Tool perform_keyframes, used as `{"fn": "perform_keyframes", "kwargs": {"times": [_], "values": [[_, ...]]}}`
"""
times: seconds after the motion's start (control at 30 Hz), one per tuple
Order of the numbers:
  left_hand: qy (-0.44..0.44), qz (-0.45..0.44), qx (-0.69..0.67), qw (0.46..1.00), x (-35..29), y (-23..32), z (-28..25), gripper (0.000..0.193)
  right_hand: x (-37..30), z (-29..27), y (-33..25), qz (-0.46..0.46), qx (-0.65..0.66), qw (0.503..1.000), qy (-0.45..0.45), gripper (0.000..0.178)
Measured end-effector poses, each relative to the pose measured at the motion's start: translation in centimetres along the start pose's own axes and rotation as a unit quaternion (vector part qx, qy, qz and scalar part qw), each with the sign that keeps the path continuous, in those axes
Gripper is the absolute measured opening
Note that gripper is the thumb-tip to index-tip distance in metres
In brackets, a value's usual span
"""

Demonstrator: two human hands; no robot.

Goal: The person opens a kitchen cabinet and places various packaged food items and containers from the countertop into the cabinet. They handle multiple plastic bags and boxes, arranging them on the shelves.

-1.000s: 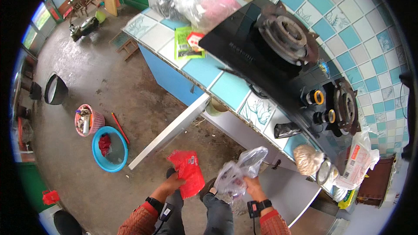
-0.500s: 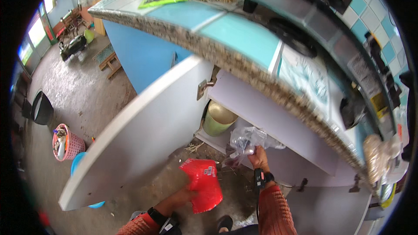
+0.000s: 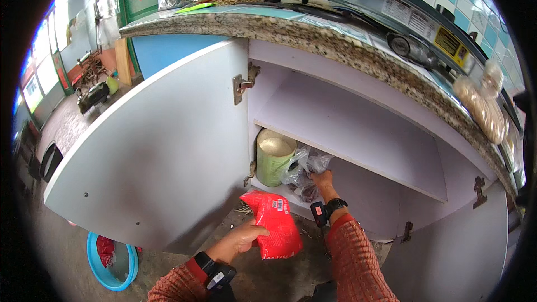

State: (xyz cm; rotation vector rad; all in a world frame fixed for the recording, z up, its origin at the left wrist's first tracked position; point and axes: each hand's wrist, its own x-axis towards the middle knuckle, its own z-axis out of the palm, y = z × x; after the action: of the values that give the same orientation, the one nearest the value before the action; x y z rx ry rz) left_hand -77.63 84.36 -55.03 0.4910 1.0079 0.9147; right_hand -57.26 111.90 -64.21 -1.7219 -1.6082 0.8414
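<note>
From where I'm standing, the left hand (image 3: 245, 237) is pinching the flat, red plastic packet (image 3: 278, 226) at its left edge, thumb on top, other fingers mostly hidden; the right hand (image 3: 323, 180) is gripping the crumpled, clear plastic bag (image 3: 305, 162), fingers curled in, exact spread hidden. Packet is hanging in front of the cabinet; bag is sitting low inside, just beside the green cylindrical container (image 3: 271, 163), contact unclear. Packet's looking light, floppy, slick: I'm favouring a wide edge pinch. Bag's looking soft, slippery, probably easy to tear, something dark bunching low: I'm favouring the gathered film up top. The white middle shelf (image 3: 358, 128) is running its front edge above the right hand; the open white left door (image 3: 162, 145) is blocking leftward; room is opening rightward under the shelf.
</note>
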Motion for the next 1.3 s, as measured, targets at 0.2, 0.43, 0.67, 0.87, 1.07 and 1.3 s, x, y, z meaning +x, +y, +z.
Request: {"fn": "perform_keyframes", "kwargs": {"times": [0.2, 0.43, 0.67, 0.87, 1.07, 1.3], "values": [[0.030, 0.062, 0.023, 0.997, 0.4, -0.2, -1.3, 0.041, -2.0, -4.0, -0.1, -0.195, -0.011, 0.967, 0.164, 0.077], [0.040, 0.103, 0.028, 0.994, 1.5, -0.6, -1.8, 0.044, -3.1, -0.2, -1.1, -0.160, -0.263, 0.939, -0.153, 0.075], [0.044, 0.089, 0.032, 0.995, 2.2, 0.0, -1.9, 0.041, -2.9, -0.3, 0.2, -0.167, -0.265, 0.909, -0.276, 0.065], [0.039, 0.055, 0.011, 0.998, 2.3, 0.8, -0.8, 0.040, -6.6, -10.4, -7.1, -0.202, -0.290, 0.892, -0.282, 0.055], [-0.015, 0.055, -0.110, 0.992, 2.8, 0.6, 0.7, 0.040, -15.8, -8.8, -10.7, -0.428, -0.080, 0.745, -0.504, 0.103], [-0.120, 0.061, -0.167, 0.977, 2.8, 1.3, 1.8, 0.044, -19.5, -8.3, -10.5, -0.350, -0.274, 0.815, -0.373, 0.078]]}}
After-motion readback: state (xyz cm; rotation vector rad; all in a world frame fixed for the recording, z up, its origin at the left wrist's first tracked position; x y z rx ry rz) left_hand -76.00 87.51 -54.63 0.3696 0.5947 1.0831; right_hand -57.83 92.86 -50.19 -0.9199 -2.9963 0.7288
